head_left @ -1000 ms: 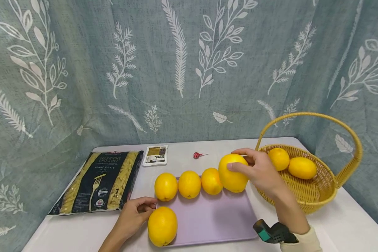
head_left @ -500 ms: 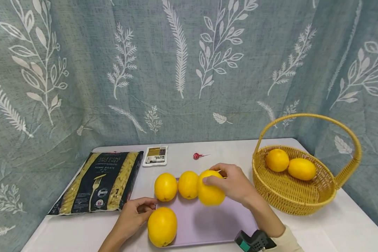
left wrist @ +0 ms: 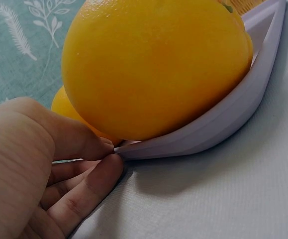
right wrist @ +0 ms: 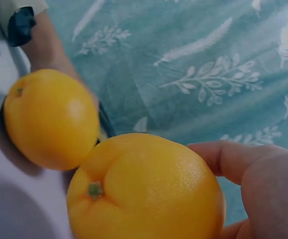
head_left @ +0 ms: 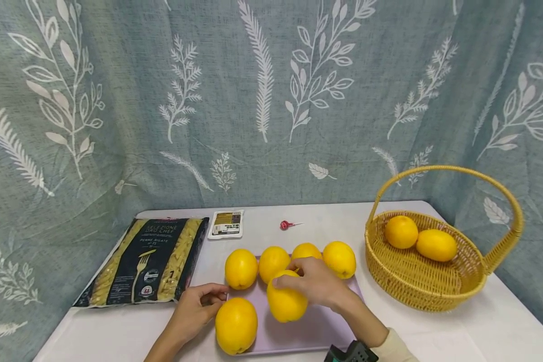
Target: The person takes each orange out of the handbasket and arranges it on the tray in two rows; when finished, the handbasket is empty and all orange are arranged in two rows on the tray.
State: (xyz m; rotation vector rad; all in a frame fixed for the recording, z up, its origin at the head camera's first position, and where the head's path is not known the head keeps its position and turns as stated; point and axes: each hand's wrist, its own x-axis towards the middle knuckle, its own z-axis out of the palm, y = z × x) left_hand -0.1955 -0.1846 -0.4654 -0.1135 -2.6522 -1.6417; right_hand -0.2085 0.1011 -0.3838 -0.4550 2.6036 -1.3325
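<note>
Though it is dimpled, the held orange point(right wrist: 146, 191) gleams golden-yellow.

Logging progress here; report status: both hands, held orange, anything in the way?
Right hand: holding orange above lilac tray. Left hand: pinching tray rim. Possible obstruction: near-left orange in tray.

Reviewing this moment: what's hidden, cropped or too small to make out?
- Head view: lower part of the back row's third orange from left, hidden by the right hand.
- Head view: fine print on the white packet, too small to read.
- Left wrist view: foreground orange, top cut off by the upper edge.
- Right wrist view: held orange, underside cut off by the bottom edge.
</note>
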